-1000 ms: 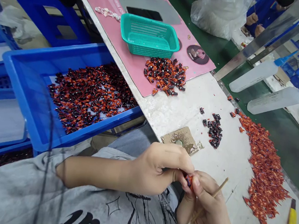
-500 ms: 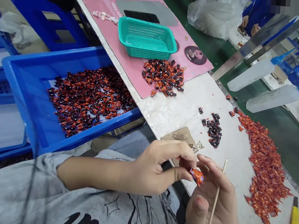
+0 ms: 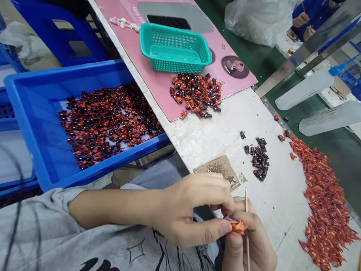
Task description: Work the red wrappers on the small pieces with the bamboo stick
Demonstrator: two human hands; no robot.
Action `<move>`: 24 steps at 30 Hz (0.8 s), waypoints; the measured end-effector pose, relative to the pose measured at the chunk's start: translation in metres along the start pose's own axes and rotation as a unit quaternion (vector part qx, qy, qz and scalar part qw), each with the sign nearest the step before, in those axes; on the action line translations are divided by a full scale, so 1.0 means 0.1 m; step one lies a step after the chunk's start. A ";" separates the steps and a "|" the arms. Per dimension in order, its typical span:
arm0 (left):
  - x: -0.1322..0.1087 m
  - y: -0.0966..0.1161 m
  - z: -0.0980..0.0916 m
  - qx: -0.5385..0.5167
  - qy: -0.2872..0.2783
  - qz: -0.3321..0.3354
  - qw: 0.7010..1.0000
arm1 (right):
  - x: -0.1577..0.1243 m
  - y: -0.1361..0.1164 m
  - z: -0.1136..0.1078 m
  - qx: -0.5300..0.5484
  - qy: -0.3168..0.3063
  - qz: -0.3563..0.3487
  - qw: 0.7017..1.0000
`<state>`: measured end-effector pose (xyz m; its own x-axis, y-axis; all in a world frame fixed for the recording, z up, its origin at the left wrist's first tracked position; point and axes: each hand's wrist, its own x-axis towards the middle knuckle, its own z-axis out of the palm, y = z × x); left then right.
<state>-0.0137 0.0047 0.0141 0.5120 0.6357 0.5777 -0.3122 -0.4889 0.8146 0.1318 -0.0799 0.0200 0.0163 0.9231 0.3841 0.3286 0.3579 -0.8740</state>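
small orange foil-wrapped piece (image 3: 237, 226) lies just below cardboard scrap (image 3: 218, 169), long axis about level, dark end pointing toward l hand (image 3: 189, 209). l thumb & fingers pinch it narrow, r hand (image 3: 247, 257) backs it from below for steadiness, curled round thin wooden stick (image 3: 247, 206). dark bits (image 3: 259, 160) right of scrap, red-orange heap (image 3: 327, 201) further right, blue tray (image 3: 107, 164) left.

A crate (image 3: 101, 162) sits left of the workbench (image 3: 218, 143) and holds a heap of pieces (image 3: 108, 124). On the bench's far part lies a printed mat (image 3: 239, 83), with a mesh basket (image 3: 171, 49) on it and a second heap (image 3: 195, 95) just nearer. Right of a cardboard scrap (image 3: 218, 169) lies a small pile (image 3: 259, 159), and further right a long heap (image 3: 325, 200). The left hand (image 3: 189, 209) and right hand (image 3: 248, 257) meet by the near edge, a wrapped piece (image 3: 237, 226) between them.
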 end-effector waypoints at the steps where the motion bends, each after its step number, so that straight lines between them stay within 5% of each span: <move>1: 0.01 0.00 -0.01 -0.018 -0.020 -0.015 1.000 | 0.01 0.00 0.00 -0.007 -0.004 -0.002 1.000; 10: -0.04 -0.04 0.03 -0.144 -0.023 -0.148 0.978 | 0.01 0.07 0.01 -0.035 0.007 -0.013 0.999; 18: -0.05 -0.08 0.05 0.001 -0.013 -0.002 1.000 | 0.05 0.02 0.01 -0.045 -0.019 0.039 0.998; 24: -0.03 -0.07 0.05 0.053 0.000 0.089 0.995 | 0.06 0.03 -0.02 0.012 -0.078 0.007 0.997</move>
<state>-0.0088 0.0032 0.0071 0.4568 0.5332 0.7121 -0.3115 -0.6540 0.6894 0.1346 -0.0740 0.0201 -0.1274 0.9380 0.3225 0.3058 0.3464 -0.8868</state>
